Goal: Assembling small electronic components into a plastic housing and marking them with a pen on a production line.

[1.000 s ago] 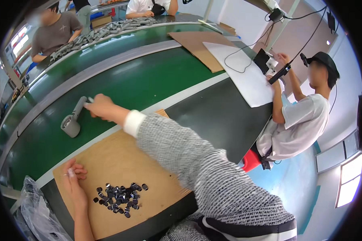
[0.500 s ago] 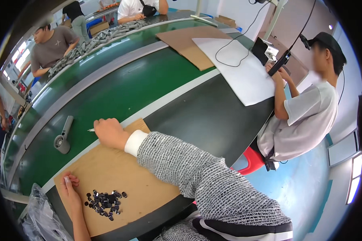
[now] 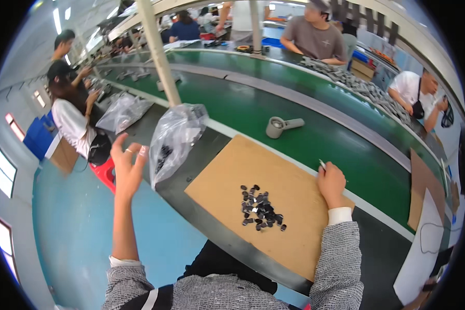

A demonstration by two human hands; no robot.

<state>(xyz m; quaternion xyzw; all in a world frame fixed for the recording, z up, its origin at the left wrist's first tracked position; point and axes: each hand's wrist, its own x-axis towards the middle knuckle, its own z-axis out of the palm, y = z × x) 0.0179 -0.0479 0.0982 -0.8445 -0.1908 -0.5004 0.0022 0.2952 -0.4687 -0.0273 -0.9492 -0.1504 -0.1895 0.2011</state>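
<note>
With the pile of black pieces (image 3: 263, 211) as centre, we have a lane at half past eleven, between the plastic bag (image 3: 176, 135) and the grey device (image 3: 279, 127). The bag blocks ten, a post (image 3: 159, 54) rising behind it. Our right hand (image 3: 332, 182) and its thin tool (image 3: 322, 164) fill two; bare cardboard (image 3: 296, 185) separates hand and pile.

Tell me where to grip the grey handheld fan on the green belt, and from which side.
Probably around the slim handle of the grey handheld fan, from the right: the handle points that way, away from the wide round head. The right hand is nearer but holds a thin white tool.
</note>
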